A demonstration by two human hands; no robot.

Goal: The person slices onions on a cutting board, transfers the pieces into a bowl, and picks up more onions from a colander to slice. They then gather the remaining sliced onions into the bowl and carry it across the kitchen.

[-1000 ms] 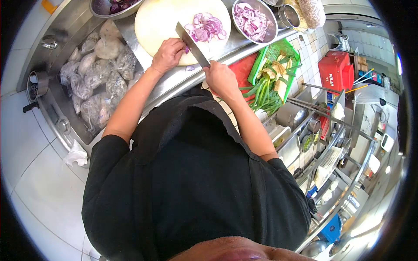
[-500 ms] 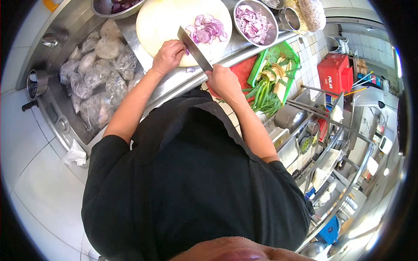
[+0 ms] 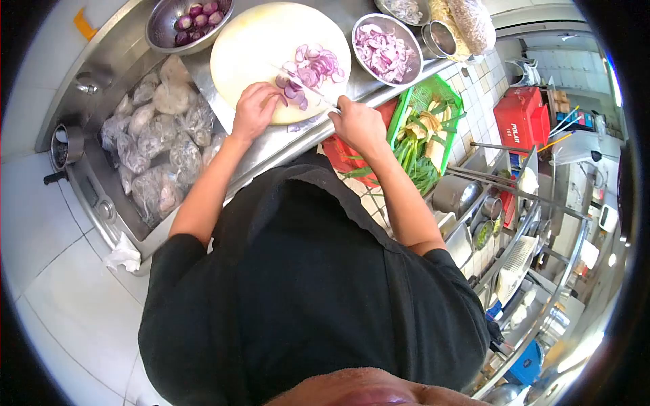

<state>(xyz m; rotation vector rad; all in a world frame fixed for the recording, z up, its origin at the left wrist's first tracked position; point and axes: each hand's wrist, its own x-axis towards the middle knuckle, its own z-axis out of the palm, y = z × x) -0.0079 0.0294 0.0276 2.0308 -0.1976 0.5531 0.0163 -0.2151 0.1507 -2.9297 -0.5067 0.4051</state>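
My right hand [image 3: 357, 126] is wrapped round the handle of a kitchen knife [image 3: 306, 86]. Its blade, seen nearly edge-on, points up and left across the sliced red onion [image 3: 313, 63]. On the left part of the round cutting board [image 3: 237, 40], my left hand [image 3: 255, 111] has its fingers bent and pressed together at the near end of the slices, against red onion. Purple-edged slices lie loosely heaped right beside those fingertips and under the blade. A few scraps sit on the steel counter by the board's near edge.
A bowl of whole peeled red onions [image 3: 154, 30] stands left of the board, a bowl of slices [image 3: 417, 68] right. Bagged items fill the steel sink [image 3: 145, 233]. A green basket [image 3: 455, 128] of leafy greens sits lower right; farther off are a red cooler [image 3: 520, 118] and metal racks.
The knife has turned from showing its broad side to nearly edge-on. More slices now lie beside my left fingers. The view has shifted, bringing the whole onions into sight.
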